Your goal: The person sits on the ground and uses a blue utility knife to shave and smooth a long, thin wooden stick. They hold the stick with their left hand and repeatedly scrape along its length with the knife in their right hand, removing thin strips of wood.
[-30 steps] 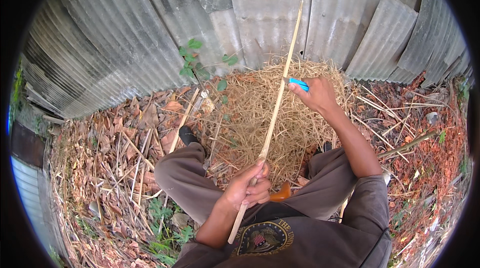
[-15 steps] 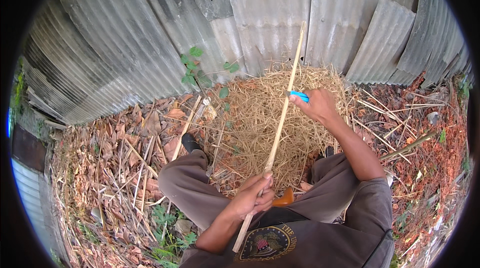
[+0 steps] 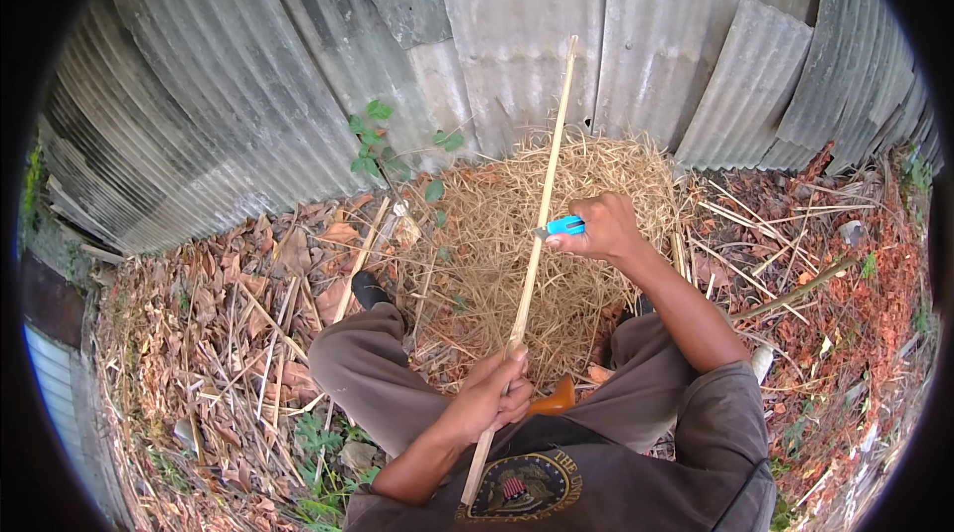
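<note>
A long, pale bamboo strip [image 3: 555, 159] slants from my lap up toward the metal wall, narrowing at its far end. My left hand [image 3: 487, 396] is closed around its lower part, close to my shirt. In my right hand [image 3: 604, 226] is a cutter with a blue handle [image 3: 567, 225]; its grey blade meets the strip around mid-length. The fingers of this hand are wrapped round the handle, which they partly hide. Beside my left hand, an orange-brown handle [image 3: 556, 397] lies across my lap, its other end out of sight.
Thin, curly straw-coloured shavings [image 3: 497, 264] are heaped between my legs. Beyond them stands a corrugated metal wall [image 3: 527, 25] with a green-leaved plant [image 3: 370, 150] before it. Dry leaves and sticks [image 3: 288, 304] cover the ground at left, with more loose sticks [image 3: 755, 234] at right.
My right hand has drawn the cutter along the strip toward me. The strip's far end has shifted slightly left, while my left hand keeps its grip.
</note>
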A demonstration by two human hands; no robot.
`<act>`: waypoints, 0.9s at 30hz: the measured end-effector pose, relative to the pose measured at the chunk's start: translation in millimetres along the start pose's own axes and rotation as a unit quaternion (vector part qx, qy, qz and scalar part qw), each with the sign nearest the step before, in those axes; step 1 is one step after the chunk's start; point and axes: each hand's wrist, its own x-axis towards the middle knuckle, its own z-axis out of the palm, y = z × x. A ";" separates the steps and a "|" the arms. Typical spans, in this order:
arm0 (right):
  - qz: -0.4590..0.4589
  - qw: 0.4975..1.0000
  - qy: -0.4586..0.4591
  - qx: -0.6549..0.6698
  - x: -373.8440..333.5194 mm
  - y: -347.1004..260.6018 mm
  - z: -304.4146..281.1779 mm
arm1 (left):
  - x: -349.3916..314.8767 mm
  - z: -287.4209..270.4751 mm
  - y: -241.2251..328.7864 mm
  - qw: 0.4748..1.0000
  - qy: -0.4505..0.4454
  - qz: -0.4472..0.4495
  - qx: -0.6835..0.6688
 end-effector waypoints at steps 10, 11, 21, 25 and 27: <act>0.088 0.995 0.010 -0.050 6.2 25.5 -10.1 | -30.2 3.3 -20.5 0.999 0.002 -0.045 -0.019; 0.080 0.994 -0.004 -0.071 8.0 31.8 -14.2 | -32.4 2.9 -22.4 0.999 0.001 -0.046 -0.022; 0.233 0.970 -0.011 -0.067 22.8 65.2 -23.1 | -73.4 -5.5 -20.3 0.995 0.020 -0.085 0.057; 0.217 0.970 0.004 -0.106 18.0 70.5 -16.7 | -94.1 -14.0 -29.5 0.993 0.052 -0.106 0.024; 0.185 0.977 0.011 -0.102 15.8 67.9 -7.3 | -106.2 -10.4 -28.5 0.987 0.103 -0.120 0.007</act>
